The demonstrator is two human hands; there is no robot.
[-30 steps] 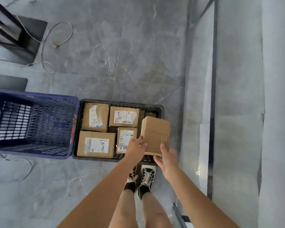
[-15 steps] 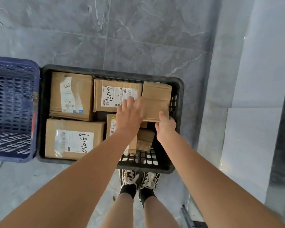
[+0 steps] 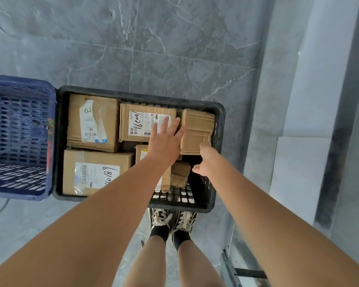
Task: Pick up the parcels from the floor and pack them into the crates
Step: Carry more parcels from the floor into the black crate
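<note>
Black crate point(image 3: 219, 129) nearly full: four labelled parcels packed flat, plus a small one point(image 3: 180, 174) low at the near right. Plain parcel point(image 3: 197, 131) sitting in the far right corner, apparently not fully seated. Left hand point(image 3: 164, 141) flat, fingers straight, against its left side. Right hand point(image 3: 206, 160) at its near edge, fingers hidden, grip impossible to tell. Blue crate point(image 3: 19, 131) alongside looks empty. No loose parcels visible on the floor; remainder out of view, unknown
</note>
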